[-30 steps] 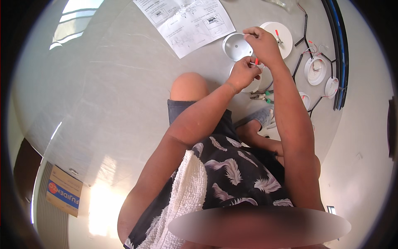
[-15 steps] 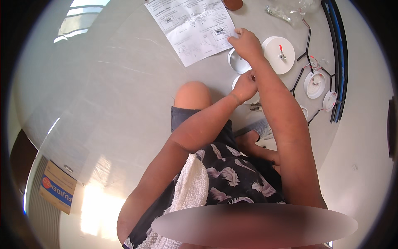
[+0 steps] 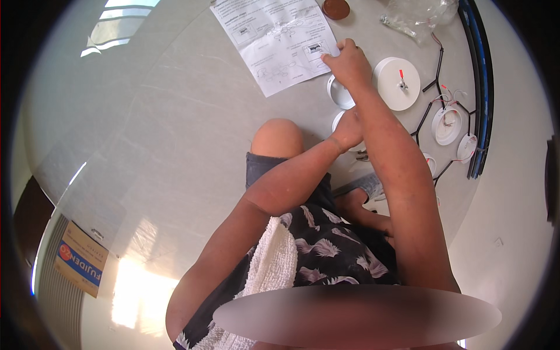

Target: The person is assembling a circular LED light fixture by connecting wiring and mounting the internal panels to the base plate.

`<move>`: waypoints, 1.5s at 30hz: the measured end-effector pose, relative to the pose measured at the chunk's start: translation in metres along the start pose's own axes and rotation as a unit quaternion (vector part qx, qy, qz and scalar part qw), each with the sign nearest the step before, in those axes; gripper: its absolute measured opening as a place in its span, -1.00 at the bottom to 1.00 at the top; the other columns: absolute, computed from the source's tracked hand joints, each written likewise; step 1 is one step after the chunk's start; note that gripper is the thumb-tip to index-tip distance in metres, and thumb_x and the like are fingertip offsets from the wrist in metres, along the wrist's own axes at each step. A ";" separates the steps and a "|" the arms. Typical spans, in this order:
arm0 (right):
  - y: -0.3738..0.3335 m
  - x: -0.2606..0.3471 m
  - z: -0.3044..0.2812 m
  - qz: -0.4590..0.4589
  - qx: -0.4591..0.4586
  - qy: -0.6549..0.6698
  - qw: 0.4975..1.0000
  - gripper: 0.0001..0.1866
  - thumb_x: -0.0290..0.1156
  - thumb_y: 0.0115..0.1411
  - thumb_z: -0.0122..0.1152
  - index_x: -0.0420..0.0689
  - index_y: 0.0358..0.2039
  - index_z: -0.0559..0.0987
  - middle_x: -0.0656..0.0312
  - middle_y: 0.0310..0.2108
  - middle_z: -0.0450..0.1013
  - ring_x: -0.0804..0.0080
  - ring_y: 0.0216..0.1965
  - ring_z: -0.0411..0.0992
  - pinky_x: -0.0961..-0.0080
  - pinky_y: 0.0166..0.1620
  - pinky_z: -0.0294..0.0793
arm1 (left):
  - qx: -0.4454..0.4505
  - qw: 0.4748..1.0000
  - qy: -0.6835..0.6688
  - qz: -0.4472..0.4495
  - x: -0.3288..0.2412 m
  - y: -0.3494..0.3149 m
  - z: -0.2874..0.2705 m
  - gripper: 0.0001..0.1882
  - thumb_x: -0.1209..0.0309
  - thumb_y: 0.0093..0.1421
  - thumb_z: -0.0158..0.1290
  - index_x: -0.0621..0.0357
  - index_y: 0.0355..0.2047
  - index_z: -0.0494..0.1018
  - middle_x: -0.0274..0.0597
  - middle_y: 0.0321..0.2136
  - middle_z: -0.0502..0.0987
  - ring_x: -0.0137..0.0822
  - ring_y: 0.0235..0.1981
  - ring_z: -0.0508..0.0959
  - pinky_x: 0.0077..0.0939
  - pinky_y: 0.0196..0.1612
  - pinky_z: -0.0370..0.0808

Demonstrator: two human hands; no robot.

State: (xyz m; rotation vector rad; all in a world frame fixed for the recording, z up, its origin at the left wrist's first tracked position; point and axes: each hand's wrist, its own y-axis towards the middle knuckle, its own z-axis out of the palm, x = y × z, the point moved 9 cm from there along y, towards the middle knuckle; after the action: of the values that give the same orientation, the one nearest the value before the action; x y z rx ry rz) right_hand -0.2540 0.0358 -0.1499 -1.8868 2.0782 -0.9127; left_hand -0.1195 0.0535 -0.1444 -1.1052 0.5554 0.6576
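The right hand [image 3: 352, 64] is at the near right corner of the printed sheet [image 3: 280, 44]; whether its grip pinches anything, I cannot tell. Nearer the person than the sheet, the left hand [image 3: 350, 129] has its fingers hidden behind the right forearm, grip unreadable, beside a white round piece [image 3: 336, 120]. A white cup [image 3: 339, 95] sits just off the sheet's near right corner.

Right hand [image 3: 351, 63] forward, forearm [image 3: 402, 169] partly across left hand [image 3: 349, 129]
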 end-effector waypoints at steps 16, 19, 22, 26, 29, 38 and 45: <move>-0.005 0.010 0.005 0.014 -0.030 -0.062 0.998 -0.28 0.04 -0.08 0.28 -0.13 -0.02 0.28 0.06 -0.04 0.27 0.15 0.01 0.30 0.17 -0.02 0.29 | -0.019 0.991 -0.005 0.133 -0.009 0.002 0.000 -0.63 0.23 0.02 0.10 0.30 -0.31 0.41 0.09 -0.28 0.51 0.01 -0.23 0.48 -0.30 -0.15 0.38; -0.004 0.008 0.005 0.025 -0.030 -0.054 0.998 -0.28 0.02 -0.08 0.29 -0.13 -0.02 0.27 0.07 -0.01 0.24 0.17 0.04 0.27 0.16 0.00 0.27 | -0.019 0.994 -0.007 0.104 -0.005 0.003 0.000 -0.63 0.23 0.00 0.12 0.30 -0.31 0.41 0.09 -0.29 0.51 -0.01 -0.25 0.47 -0.30 -0.15 0.38; -0.004 0.008 0.006 0.028 -0.029 -0.051 0.998 -0.28 0.01 -0.08 0.30 -0.13 -0.01 0.27 0.07 -0.01 0.24 0.16 0.04 0.27 0.16 0.01 0.27 | -0.012 0.994 -0.006 0.107 -0.004 0.003 0.000 -0.63 0.23 0.00 0.12 0.30 -0.31 0.41 0.10 -0.29 0.51 0.00 -0.23 0.48 -0.29 -0.15 0.38; -0.003 0.009 0.007 0.022 -0.042 -0.045 0.998 -0.28 0.01 -0.10 0.31 -0.13 -0.03 0.27 0.07 -0.02 0.24 0.15 0.04 0.27 0.15 -0.01 0.30 | -0.013 0.990 0.005 0.139 -0.009 0.000 -0.001 -0.61 0.23 -0.01 0.13 0.30 -0.30 0.41 0.10 -0.29 0.51 0.01 -0.23 0.48 -0.30 -0.15 0.38; -0.004 0.010 0.006 0.021 -0.045 -0.039 0.998 -0.28 0.00 -0.10 0.32 -0.13 -0.03 0.27 0.07 -0.02 0.24 0.14 0.04 0.27 0.15 -0.02 0.31 | -0.016 0.989 -0.008 0.147 -0.008 0.000 0.000 -0.60 0.21 -0.02 0.13 0.30 -0.30 0.42 0.11 -0.28 0.51 0.01 -0.23 0.48 -0.30 -0.15 0.38; 0.008 -0.004 0.005 0.017 -0.046 0.023 0.999 -0.52 -0.11 -0.02 0.25 -0.12 -0.17 0.40 0.13 -0.11 0.37 0.15 -0.06 0.36 0.22 -0.05 0.34 | -0.017 0.996 0.035 0.081 -0.021 -0.006 -0.001 -0.58 0.20 0.05 0.07 0.31 -0.23 0.39 0.11 -0.20 0.49 0.00 -0.17 0.47 -0.31 -0.12 0.38; -0.081 0.080 -0.084 -0.365 -0.284 0.131 0.877 -0.82 -0.33 0.01 0.14 -0.07 -0.35 0.48 0.20 -0.17 0.45 0.22 -0.14 0.41 0.31 -0.13 0.35 | 0.017 0.996 0.025 0.081 -0.002 0.003 0.005 -0.57 0.21 0.05 0.10 0.29 -0.17 0.37 0.00 -0.23 0.51 -0.16 -0.16 0.49 -0.43 -0.08 0.38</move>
State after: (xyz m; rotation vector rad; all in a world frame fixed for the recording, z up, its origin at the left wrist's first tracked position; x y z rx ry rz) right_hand -0.2444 -0.0142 -0.0186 -3.1520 1.9000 -0.7418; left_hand -0.1228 0.0582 -0.1432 -1.0533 0.7034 0.7598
